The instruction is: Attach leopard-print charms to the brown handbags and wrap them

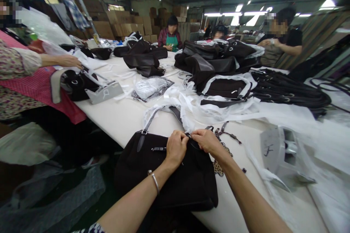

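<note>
A dark brown handbag (161,182) stands at the table's edge in front of me, its handle (150,120) raised and partly covered with white wrapping. My left hand (177,147) is closed in a pinch at the metal ring where the handle's right end meets the bag. From the other side, my right hand (205,139) pinches at the same spot, fingertips almost touching the left ones. Exactly what lies between the fingertips is hidden. A small dark zip pull (159,149) shows on the bag left of my left hand. Leopard-print pieces (218,167) lie just beyond my right forearm.
A grey tape dispenser (279,153) stands at the right; another dispenser (105,93) is at the left near a co-worker's hand (68,61). More dark bags (213,60) are piled farther back. Black straps (290,89) and white wrapping strips (188,107) cover parts of the table.
</note>
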{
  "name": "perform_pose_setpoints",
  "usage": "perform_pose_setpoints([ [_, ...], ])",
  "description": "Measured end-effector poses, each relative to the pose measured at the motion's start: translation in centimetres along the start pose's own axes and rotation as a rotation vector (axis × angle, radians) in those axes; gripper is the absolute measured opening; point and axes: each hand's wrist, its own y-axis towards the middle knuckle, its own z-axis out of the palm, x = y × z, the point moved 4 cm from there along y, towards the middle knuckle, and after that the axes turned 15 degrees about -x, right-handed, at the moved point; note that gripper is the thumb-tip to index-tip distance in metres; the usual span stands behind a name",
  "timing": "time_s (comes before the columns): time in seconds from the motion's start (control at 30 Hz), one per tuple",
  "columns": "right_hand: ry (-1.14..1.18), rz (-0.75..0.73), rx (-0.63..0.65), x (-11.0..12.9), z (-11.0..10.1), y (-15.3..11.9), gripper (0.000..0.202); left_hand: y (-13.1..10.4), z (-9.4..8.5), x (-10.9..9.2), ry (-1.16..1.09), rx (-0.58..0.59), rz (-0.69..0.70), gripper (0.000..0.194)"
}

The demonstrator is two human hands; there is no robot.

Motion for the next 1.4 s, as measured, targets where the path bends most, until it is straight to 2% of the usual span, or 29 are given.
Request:
perform_pose_setpoints([
  [0.23,-0.269,-0.125,-0.014,1.0,-0.3,0.5,0.020,0.7,1.1,0.3,0.074,0.112,-0.005,0.012],
  [0.47,-0.301,-0.064,-0.009,0.4,0.3,0.7,0.018,1.1,0.4,0.7,-0.004,0.219,0.058,0.011],
  [0.63,-0.288,-0.086,0.027,0.1,0.6,0.7,0.023,1.0,0.1,0.5,0.017,0.221,0.117,0.013],
  [0.87,-0.312,-0.129,0.007,0.2,0.0,0.9,0.036,0.5,1.4,-0.1,0.083,0.170,0.083,0.009],
  [0.97,-0.375,-0.097,0.011,0.5,-0.4,1.1,0.035,0.6,1.9,-0.1,0.094,0.166,0.062,0.009],
  [1.13,-0.602,-0.160,0.039,2.6,-1.2,1.3,0.026,0.9,2.2,0.2,0.068,0.183,0.040,0.010],
  [1.23,-0.650,-0.158,0.067,3.4,-1.2,1.7,0.022,0.9,2.2,0.3,0.043,0.188,0.030,0.011],
  [1.4,-0.600,-0.205,0.171,2.0,-0.6,2.6,0.019,0.7,1.6,0.0,0.037,0.172,0.016,0.012],
])
